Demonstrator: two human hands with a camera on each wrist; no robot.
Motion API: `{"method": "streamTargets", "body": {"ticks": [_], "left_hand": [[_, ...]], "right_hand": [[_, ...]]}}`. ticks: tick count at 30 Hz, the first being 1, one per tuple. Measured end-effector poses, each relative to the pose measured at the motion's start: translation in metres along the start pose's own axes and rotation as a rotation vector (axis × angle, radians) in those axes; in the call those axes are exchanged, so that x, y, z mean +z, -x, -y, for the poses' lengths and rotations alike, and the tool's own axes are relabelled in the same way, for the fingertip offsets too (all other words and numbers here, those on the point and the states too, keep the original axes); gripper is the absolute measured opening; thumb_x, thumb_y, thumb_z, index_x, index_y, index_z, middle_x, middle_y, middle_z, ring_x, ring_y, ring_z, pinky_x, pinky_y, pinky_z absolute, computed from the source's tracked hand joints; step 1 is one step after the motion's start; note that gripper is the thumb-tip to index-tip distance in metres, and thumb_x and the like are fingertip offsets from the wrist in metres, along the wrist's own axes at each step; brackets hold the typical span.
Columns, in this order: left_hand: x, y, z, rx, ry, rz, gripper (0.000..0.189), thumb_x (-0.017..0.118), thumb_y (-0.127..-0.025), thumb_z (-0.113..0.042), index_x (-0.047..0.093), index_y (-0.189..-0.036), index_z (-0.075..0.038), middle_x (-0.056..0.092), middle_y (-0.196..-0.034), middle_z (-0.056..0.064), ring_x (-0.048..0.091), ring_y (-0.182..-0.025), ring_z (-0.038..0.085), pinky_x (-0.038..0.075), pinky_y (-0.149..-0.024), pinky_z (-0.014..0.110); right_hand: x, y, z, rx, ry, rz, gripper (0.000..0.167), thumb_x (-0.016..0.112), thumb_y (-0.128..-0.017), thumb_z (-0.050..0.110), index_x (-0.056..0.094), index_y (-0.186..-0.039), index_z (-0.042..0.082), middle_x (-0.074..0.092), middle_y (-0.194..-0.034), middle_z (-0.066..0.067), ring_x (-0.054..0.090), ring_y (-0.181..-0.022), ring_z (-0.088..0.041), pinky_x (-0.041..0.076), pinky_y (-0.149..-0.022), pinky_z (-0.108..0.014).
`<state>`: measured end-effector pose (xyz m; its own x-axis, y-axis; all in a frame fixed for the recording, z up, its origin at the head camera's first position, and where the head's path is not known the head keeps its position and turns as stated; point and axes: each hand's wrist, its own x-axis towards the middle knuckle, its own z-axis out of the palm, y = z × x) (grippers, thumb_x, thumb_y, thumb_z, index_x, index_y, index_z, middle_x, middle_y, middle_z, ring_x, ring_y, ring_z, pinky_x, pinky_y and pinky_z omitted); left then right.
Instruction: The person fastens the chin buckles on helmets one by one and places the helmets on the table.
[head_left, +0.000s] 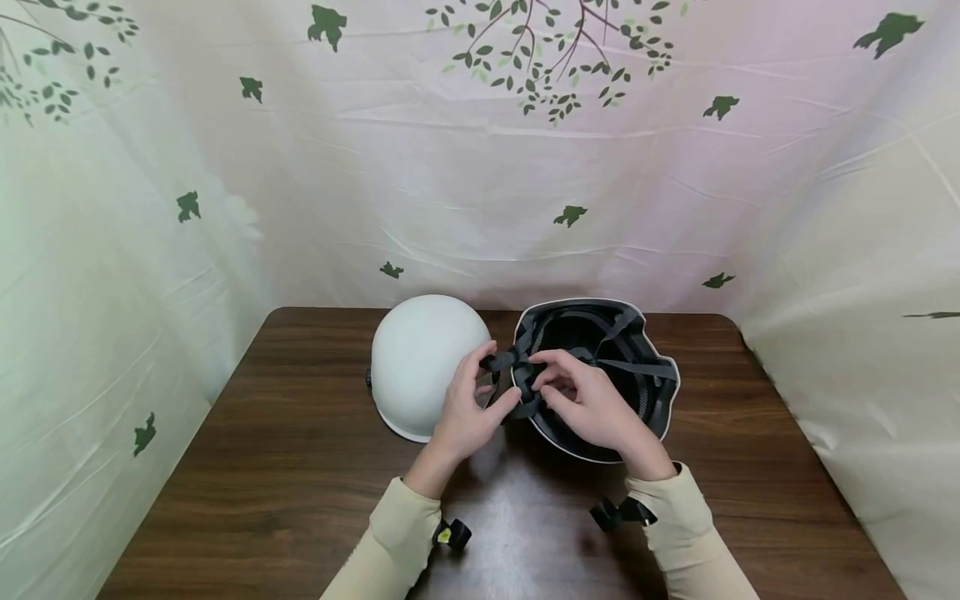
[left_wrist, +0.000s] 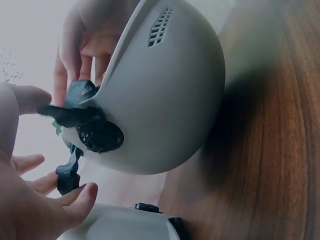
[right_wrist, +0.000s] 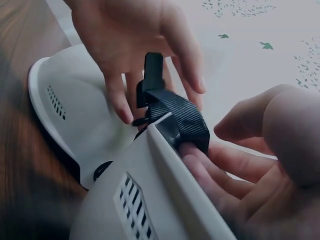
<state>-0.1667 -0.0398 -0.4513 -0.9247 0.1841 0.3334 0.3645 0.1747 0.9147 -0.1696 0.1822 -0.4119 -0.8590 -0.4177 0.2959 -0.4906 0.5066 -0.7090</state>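
Two white helmets lie side by side. The left helmet (head_left: 420,367) rests dome up; the right helmet (head_left: 558,321) is turned over, with its black lining and straps showing. My left hand (head_left: 465,412) reaches between them, thumb and fingers spread around the chin strap (right_wrist: 187,117). Its thumb touches a strap end in the left wrist view. A black buckle (right_wrist: 152,72) stands out in front of the left fingers in the right wrist view. My right hand (head_left: 596,404) is over the upturned helmet, its fingers curled under the strap at the rim and its thumb close beside it.
Both helmets stand near the far edge of a brown wooden table (head_left: 300,467). A round black knob (left_wrist: 102,137) sits on the upturned helmet's side. A pale curtain (head_left: 465,183) with leaf patterns surrounds the table on the back and sides.
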Motion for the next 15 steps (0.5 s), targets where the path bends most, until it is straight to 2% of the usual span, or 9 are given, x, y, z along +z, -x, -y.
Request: {"method": "streamTargets", "body": {"ticks": [3, 6, 9, 15], "left_hand": [[0.001, -0.002, 0.0, 0.016, 0.011, -0.033, 0.064, 0.074, -0.099, -0.022, 0.047, -0.156, -0.016, 0.049, -0.155, 0.009, 0.055, -0.135, 0.034, 0.054, -0.1, 0.061], [0.002, -0.004, 0.001, 0.055, 0.026, -0.078, 0.053, 0.07, -0.102, -0.018, 0.052, -0.152, -0.015, 0.054, -0.15, 0.011, 0.06, -0.131, 0.033, 0.056, -0.096, 0.059], [0.003, -0.007, 0.003, 0.099, 0.028, -0.129, 0.044, 0.067, -0.104, -0.013, 0.059, -0.147, -0.015, 0.059, -0.144, 0.012, 0.064, -0.127, 0.031, 0.06, -0.092, 0.053], [0.003, -0.011, 0.003, 0.147, -0.043, -0.178, 0.046, 0.069, -0.098, 0.0, 0.067, -0.14, -0.018, 0.063, -0.137, 0.005, 0.066, -0.119, 0.025, 0.063, -0.087, 0.041]], "right_hand": [[-0.003, 0.002, 0.002, 0.021, -0.037, -0.011, 0.043, 0.067, -0.095, -0.003, 0.063, -0.135, 0.014, 0.074, -0.106, 0.002, 0.072, -0.096, -0.012, 0.059, -0.077, -0.032], [-0.005, 0.003, 0.003, 0.027, -0.073, -0.012, 0.047, 0.069, -0.091, -0.006, 0.065, -0.134, 0.013, 0.073, -0.113, -0.002, 0.073, -0.103, -0.016, 0.061, -0.084, -0.034], [-0.006, 0.005, 0.003, 0.011, -0.122, -0.013, 0.05, 0.071, -0.087, -0.01, 0.067, -0.132, 0.01, 0.07, -0.121, -0.006, 0.071, -0.11, -0.02, 0.061, -0.091, -0.038], [-0.008, 0.006, 0.003, 0.0, -0.174, -0.013, 0.052, 0.066, -0.083, -0.018, 0.073, -0.126, 0.009, 0.063, -0.127, -0.004, 0.066, -0.12, -0.023, 0.059, -0.097, -0.042]]}}
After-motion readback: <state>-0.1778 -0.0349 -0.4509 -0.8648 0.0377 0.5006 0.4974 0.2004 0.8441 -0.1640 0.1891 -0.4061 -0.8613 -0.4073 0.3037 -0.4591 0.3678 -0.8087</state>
